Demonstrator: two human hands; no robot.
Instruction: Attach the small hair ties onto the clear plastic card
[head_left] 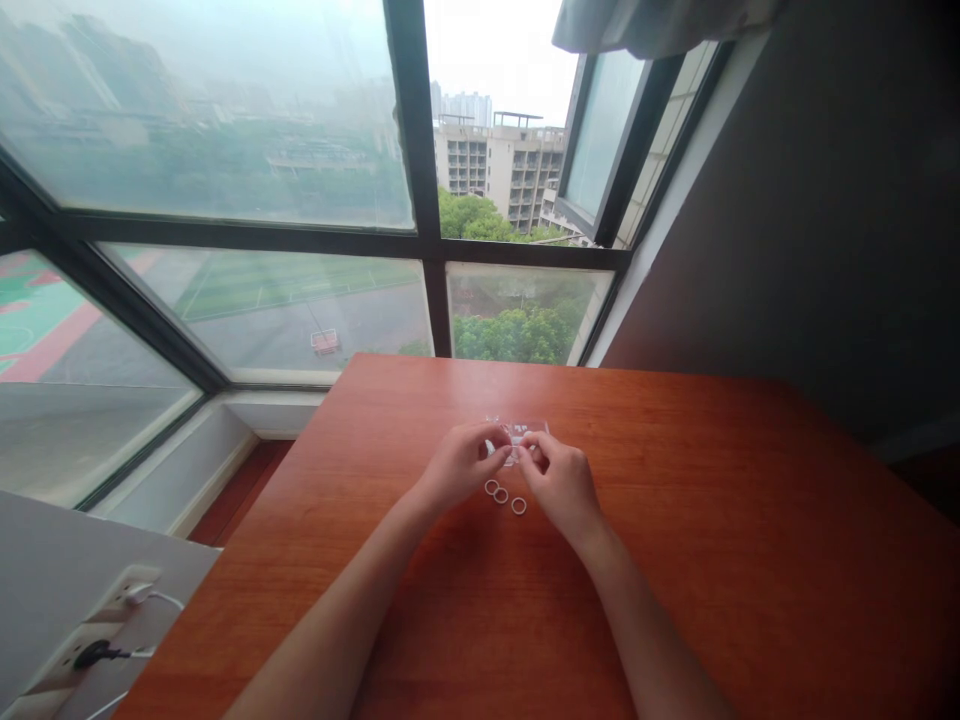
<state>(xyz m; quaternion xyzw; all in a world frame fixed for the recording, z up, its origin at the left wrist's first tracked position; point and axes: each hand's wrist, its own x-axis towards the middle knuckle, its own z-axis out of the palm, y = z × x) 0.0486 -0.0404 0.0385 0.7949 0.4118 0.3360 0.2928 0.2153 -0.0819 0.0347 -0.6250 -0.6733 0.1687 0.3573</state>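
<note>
My left hand [466, 458] and my right hand [564, 478] meet over the middle of the table, their fingertips almost touching. Both are closed in a pinch. Between the fingertips shows a bit of something thin and pale, too small to name. Behind and below the fingers lies a clear plastic packet or sheet [538, 428] with white marks, partly hidden by both hands. Nearer to me, three small white rings lie flat on the wood: a left ring [487, 487] and a middle ring [501, 502] touch or overlap, while a right ring [519, 514] sits apart.
The reddish-brown wooden table [675, 560] spreads out under my arms. Beyond its far edge stand dark-framed windows [431, 235], one pane swung out. Low on the left, a wall socket strip [97, 640] holds plugs with cables. A dark wall [810, 200] rises at right.
</note>
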